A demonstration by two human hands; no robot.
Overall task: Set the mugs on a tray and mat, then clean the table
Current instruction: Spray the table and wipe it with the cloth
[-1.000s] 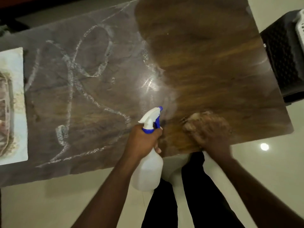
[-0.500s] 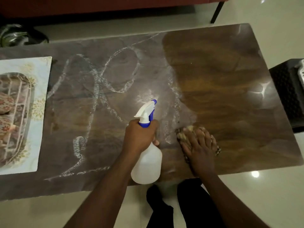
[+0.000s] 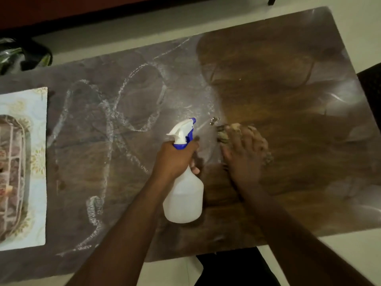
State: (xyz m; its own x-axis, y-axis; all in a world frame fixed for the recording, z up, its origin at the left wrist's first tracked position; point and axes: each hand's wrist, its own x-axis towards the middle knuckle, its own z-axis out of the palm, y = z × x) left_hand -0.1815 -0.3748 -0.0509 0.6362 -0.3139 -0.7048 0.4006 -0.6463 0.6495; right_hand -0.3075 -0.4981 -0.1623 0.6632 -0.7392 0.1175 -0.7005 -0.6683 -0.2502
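Observation:
My left hand [image 3: 175, 159] grips a white spray bottle [image 3: 183, 199] by its neck, the blue-tipped nozzle aimed right and a fine jet leaving it. My right hand [image 3: 245, 153] presses flat on a crumpled brownish cloth [image 3: 225, 132] on the brown wooden table [image 3: 288, 89]. The table's left half is hazy with white chalky streaks [image 3: 111, 120]; its right half looks dark and glossy. At the far left lies a pale floral mat [image 3: 39, 162] with a metal tray [image 3: 18, 145] on it; what the tray holds is cut off and blurred.
A dark shiny object [image 3: 24, 54] sits on the floor beyond the table's far left corner. A black perforated stool or crate [image 3: 373, 83] stands at the right edge. My dark-trousered legs [image 3: 233, 267] are below the near table edge.
The view has shifted, so the table's far edge now shows. My right hand with the cloth has slid up and left towards the streaked area. The bottle stays in my left hand.

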